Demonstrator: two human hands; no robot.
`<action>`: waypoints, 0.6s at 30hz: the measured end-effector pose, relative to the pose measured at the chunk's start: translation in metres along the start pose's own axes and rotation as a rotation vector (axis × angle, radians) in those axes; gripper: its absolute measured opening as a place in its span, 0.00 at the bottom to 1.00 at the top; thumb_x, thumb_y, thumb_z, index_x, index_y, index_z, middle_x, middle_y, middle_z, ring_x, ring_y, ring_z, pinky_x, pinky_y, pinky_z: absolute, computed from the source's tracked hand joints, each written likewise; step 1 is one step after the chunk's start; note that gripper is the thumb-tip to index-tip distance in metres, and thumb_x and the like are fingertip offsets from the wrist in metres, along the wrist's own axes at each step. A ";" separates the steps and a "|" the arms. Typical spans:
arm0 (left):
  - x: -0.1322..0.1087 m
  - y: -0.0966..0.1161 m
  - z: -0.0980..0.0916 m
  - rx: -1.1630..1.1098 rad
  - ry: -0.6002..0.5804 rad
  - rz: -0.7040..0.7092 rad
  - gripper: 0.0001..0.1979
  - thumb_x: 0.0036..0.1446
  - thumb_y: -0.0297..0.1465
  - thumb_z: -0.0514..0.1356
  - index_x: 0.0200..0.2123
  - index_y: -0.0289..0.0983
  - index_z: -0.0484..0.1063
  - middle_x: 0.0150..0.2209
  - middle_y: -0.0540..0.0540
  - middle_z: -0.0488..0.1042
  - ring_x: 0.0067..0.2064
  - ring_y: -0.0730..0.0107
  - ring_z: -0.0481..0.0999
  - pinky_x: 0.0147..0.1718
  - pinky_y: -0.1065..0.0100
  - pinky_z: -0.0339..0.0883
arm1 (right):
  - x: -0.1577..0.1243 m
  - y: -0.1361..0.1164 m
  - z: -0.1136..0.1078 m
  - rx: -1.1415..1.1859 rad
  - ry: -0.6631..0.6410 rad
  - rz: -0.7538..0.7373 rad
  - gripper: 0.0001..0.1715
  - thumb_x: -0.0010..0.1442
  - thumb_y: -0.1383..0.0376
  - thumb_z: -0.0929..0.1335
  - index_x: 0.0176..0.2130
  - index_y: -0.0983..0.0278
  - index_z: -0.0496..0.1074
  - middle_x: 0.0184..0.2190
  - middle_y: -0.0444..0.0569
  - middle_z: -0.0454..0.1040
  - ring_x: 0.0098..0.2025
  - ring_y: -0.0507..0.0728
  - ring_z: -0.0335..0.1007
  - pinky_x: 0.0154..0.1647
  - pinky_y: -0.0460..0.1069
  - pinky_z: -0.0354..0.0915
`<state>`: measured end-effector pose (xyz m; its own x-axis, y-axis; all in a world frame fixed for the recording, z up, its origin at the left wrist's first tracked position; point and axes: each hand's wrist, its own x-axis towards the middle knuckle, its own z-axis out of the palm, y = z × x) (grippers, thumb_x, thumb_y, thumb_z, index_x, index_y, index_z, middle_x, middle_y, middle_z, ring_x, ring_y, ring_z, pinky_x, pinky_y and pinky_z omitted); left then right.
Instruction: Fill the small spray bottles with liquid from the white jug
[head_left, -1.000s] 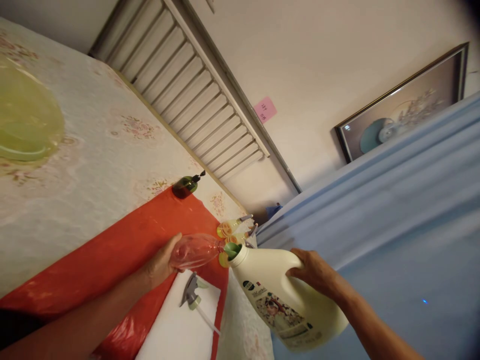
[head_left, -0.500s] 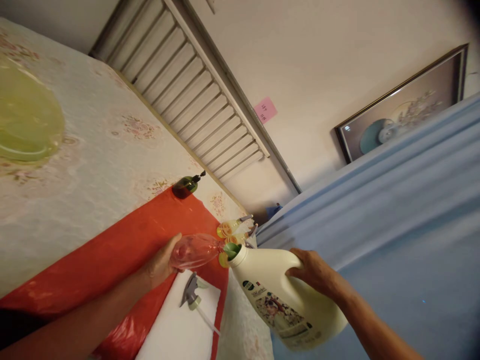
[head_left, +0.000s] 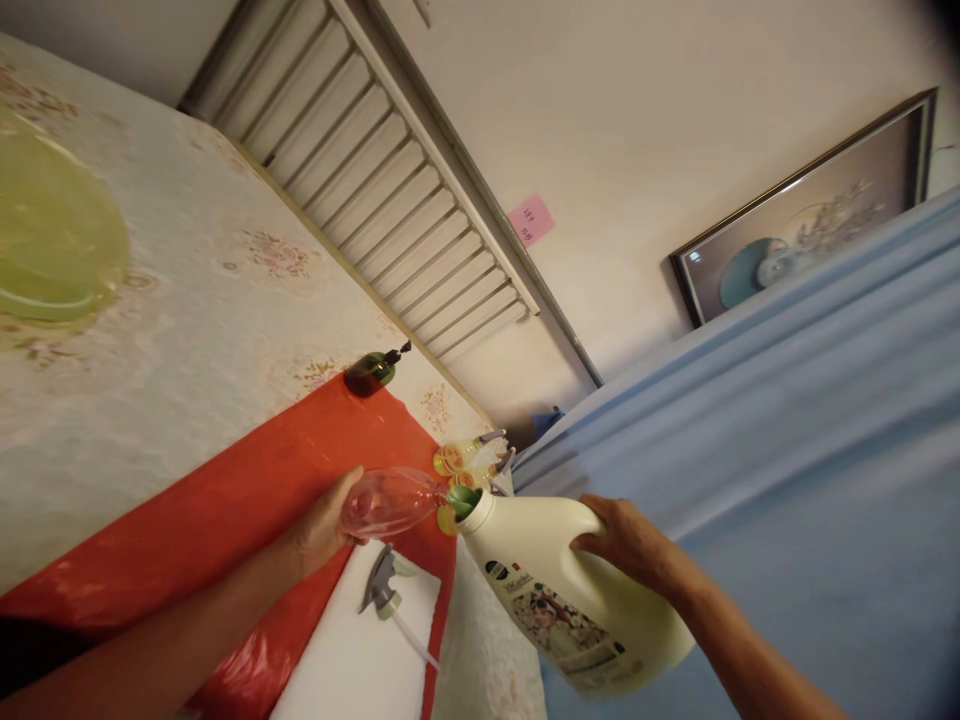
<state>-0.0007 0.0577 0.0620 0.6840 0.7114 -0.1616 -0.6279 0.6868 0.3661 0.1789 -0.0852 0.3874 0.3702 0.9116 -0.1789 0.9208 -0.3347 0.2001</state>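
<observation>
My left hand (head_left: pixel 330 525) is wrapped round the base of a clear bottle (head_left: pixel 394 502), held over a red sheet (head_left: pixel 300 460). In my right hand (head_left: pixel 619 540) is the handle of a large cream jug (head_left: pixel 562 590) with a printed label. The jug is tipped, and its green spout (head_left: pixel 463 501) meets the mouth of the clear bottle. Whether liquid flows between them cannot be made out. A grey spray trigger (head_left: pixel 382 582) with a thin tube lies on a white block (head_left: pixel 352 640) below my left hand.
Small yellow bottles (head_left: pixel 454 458) stand just beyond the clear bottle. A dark green bottle (head_left: pixel 371 374) is at the red sheet's far edge. A yellow-green basin (head_left: pixel 64 225) sits on the floral cloth (head_left: pixel 202 330). Blue fabric (head_left: pixel 787 480) fills the right side, below a framed picture (head_left: pixel 810 215).
The jug has shifted very slightly. Both hands keep their holds, and the clear bottle stays in place.
</observation>
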 end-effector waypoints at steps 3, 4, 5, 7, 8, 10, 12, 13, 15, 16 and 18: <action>-0.001 0.001 0.001 0.002 0.017 -0.013 0.23 0.55 0.43 0.61 0.49 0.35 0.75 0.31 0.44 0.82 0.30 0.59 0.79 0.20 0.71 0.62 | 0.000 0.000 0.000 -0.014 -0.003 0.000 0.04 0.51 0.64 0.67 0.31 0.61 0.70 0.29 0.44 0.75 0.31 0.54 0.70 0.32 0.46 0.61; -0.001 0.001 0.001 0.000 0.023 -0.014 0.23 0.54 0.43 0.61 0.48 0.35 0.75 0.31 0.44 0.82 0.31 0.59 0.79 0.20 0.71 0.62 | 0.000 0.000 0.000 -0.018 -0.001 -0.001 0.04 0.51 0.64 0.67 0.32 0.62 0.70 0.29 0.44 0.75 0.31 0.54 0.70 0.31 0.46 0.61; -0.001 0.001 0.001 -0.002 0.026 -0.014 0.23 0.54 0.44 0.61 0.48 0.35 0.75 0.30 0.44 0.82 0.31 0.59 0.79 0.20 0.71 0.62 | 0.000 0.000 0.000 -0.020 0.001 -0.002 0.05 0.51 0.64 0.67 0.32 0.62 0.70 0.29 0.44 0.75 0.31 0.54 0.70 0.31 0.46 0.61; -0.001 0.001 0.001 0.002 0.024 -0.009 0.23 0.54 0.44 0.61 0.48 0.36 0.75 0.30 0.45 0.82 0.31 0.59 0.79 0.20 0.71 0.62 | 0.000 0.001 0.000 -0.016 0.001 -0.004 0.05 0.51 0.64 0.67 0.32 0.62 0.70 0.29 0.44 0.75 0.31 0.55 0.70 0.31 0.46 0.61; -0.001 0.001 0.001 0.006 0.019 -0.009 0.23 0.54 0.44 0.61 0.48 0.36 0.76 0.30 0.45 0.82 0.31 0.59 0.79 0.20 0.71 0.62 | 0.000 0.001 0.000 -0.015 0.001 -0.007 0.05 0.51 0.64 0.67 0.32 0.62 0.70 0.29 0.44 0.76 0.31 0.55 0.71 0.31 0.46 0.61; -0.001 0.001 0.001 0.014 0.014 -0.009 0.24 0.53 0.45 0.61 0.48 0.36 0.76 0.31 0.44 0.82 0.31 0.59 0.79 0.20 0.70 0.62 | 0.001 0.001 0.000 -0.014 -0.001 -0.010 0.05 0.51 0.64 0.67 0.32 0.61 0.70 0.29 0.44 0.76 0.31 0.55 0.71 0.32 0.46 0.61; 0.000 0.001 0.000 0.026 0.013 -0.009 0.24 0.53 0.46 0.61 0.47 0.36 0.76 0.31 0.45 0.82 0.31 0.59 0.79 0.21 0.70 0.63 | 0.001 0.002 0.000 -0.018 -0.002 -0.010 0.05 0.51 0.64 0.67 0.32 0.61 0.70 0.29 0.44 0.76 0.31 0.55 0.71 0.32 0.46 0.62; 0.000 0.001 0.000 0.034 0.012 -0.010 0.24 0.53 0.46 0.61 0.47 0.36 0.76 0.31 0.45 0.82 0.32 0.58 0.79 0.22 0.70 0.64 | 0.002 0.002 0.000 -0.021 -0.003 -0.011 0.05 0.51 0.64 0.67 0.33 0.61 0.70 0.29 0.44 0.76 0.32 0.55 0.71 0.32 0.46 0.62; 0.000 0.001 0.000 0.049 0.006 -0.007 0.24 0.54 0.46 0.60 0.47 0.37 0.76 0.30 0.45 0.82 0.33 0.58 0.79 0.22 0.69 0.64 | 0.003 0.003 0.000 -0.027 -0.003 -0.013 0.06 0.51 0.64 0.67 0.33 0.61 0.71 0.30 0.45 0.76 0.32 0.55 0.71 0.32 0.46 0.62; 0.000 0.000 0.001 0.054 -0.001 -0.004 0.24 0.54 0.46 0.59 0.47 0.36 0.76 0.31 0.45 0.82 0.33 0.58 0.79 0.22 0.69 0.64 | 0.003 0.004 0.000 -0.032 -0.001 -0.014 0.06 0.51 0.64 0.67 0.33 0.61 0.71 0.30 0.45 0.76 0.31 0.55 0.71 0.32 0.46 0.62; 0.001 0.000 0.001 0.061 -0.016 0.000 0.24 0.55 0.46 0.58 0.48 0.36 0.76 0.32 0.44 0.82 0.32 0.58 0.79 0.21 0.70 0.63 | 0.004 0.004 0.000 -0.043 0.002 -0.015 0.06 0.52 0.64 0.67 0.33 0.61 0.70 0.29 0.45 0.76 0.31 0.55 0.71 0.32 0.46 0.61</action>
<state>-0.0002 0.0583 0.0626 0.6901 0.7087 -0.1467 -0.6048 0.6760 0.4210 0.1841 -0.0831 0.3874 0.3557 0.9170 -0.1804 0.9202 -0.3100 0.2389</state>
